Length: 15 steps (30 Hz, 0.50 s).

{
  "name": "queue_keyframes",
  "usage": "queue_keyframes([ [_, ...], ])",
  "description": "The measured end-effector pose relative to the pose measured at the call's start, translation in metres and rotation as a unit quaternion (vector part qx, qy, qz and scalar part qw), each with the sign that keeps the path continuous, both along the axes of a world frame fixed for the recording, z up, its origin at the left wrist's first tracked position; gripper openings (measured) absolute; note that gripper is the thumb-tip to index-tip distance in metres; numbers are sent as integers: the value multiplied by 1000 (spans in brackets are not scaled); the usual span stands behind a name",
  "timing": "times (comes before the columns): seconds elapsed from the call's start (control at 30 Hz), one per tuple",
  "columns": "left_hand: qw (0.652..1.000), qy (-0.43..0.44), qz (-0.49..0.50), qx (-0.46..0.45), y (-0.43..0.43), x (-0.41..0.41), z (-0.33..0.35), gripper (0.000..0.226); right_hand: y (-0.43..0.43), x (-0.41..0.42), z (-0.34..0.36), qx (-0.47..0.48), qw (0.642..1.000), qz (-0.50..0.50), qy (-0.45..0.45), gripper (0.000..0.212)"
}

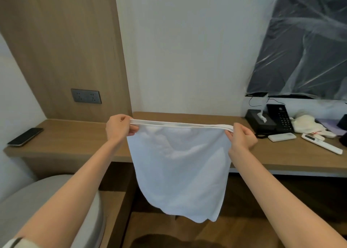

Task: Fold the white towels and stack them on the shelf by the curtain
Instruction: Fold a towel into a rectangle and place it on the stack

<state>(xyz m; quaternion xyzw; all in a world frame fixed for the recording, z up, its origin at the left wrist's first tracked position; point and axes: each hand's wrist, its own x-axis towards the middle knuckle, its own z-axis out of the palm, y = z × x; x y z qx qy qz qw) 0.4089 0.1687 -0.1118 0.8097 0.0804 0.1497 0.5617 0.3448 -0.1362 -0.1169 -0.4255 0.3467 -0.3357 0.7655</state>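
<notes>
In front of the desk (75, 135), a doubled towel (180, 163) is pinched by the left hand (120, 125) and right hand (242, 137); its corners should be kept matched.

Wooden desk (75, 135) holds smartphone (25, 136), tissue box (260, 123), telephone (280, 118), white remote (322, 146).

towel (180, 165) x1 | hands (120, 125) (242, 137) x2 | mobile (25, 136) x1 | remotes (281, 136) (322, 145) x2, prob.

- We log the towel (180, 163) as white cloth with a soft, matt nap.
- Desk (75, 135): wood grain, smooth, matt.
- Nine o'clock: phone (25, 136), black with a glossy face.
- One o'clock: clear plastic film (300, 64), crinkled and shiny, over a dark screen (319, 32).
- Three o'clock: remote (322, 143), white plastic; we read it as smooth.
</notes>
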Motion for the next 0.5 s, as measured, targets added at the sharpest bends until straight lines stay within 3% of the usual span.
queue_keyframes([
  [0.3, 987, 130, -8, -95, -11, 86, -33, 25, -20, 76, -38, -54, 995, 72, 44, 15],
  [0.5, 945, 166, 55, -276, -40, 186, -50, 33, -41, 178, -57, -74, 993, 83, 43, 19],
])
